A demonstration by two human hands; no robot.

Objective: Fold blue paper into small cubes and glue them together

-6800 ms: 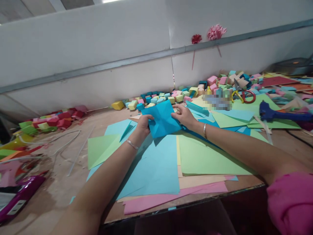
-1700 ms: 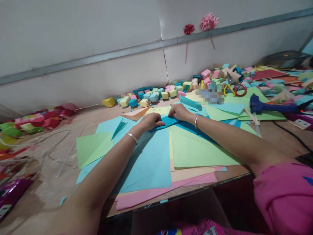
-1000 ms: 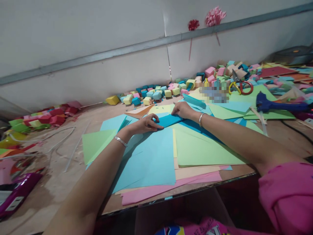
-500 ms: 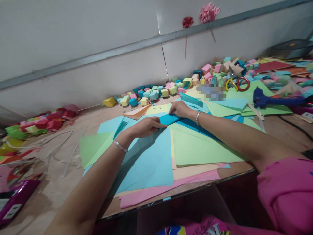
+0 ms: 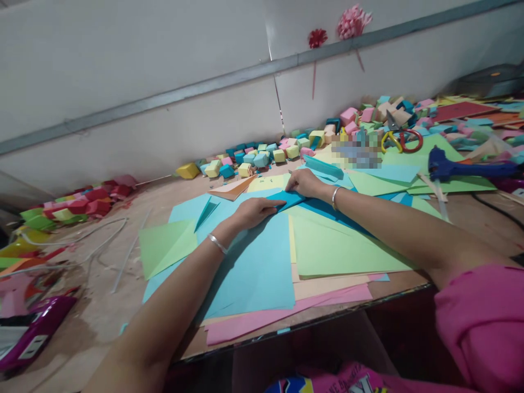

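Note:
A folded sheet of dark blue paper lies on top of the spread coloured sheets, with both hands on it. My left hand is closed at the paper's left end, its index finger stretched along the edge. At the far edge, my right hand is closed, fingertips pressed down on the same paper. Part of the blue paper is hidden behind the fingers and the right forearm. Under the left hand lies a light blue sheet. A light green sheet lies below the right forearm.
Small coloured paper boxes line the wall. To the right are scissors and a blue glue gun. White cord and a purple device lie left. Pink sheets reach near the table's front edge.
My left hand has slid slightly along the blue paper's edge, toward the right hand. My right hand stays on the paper. The whole view has shifted a little.

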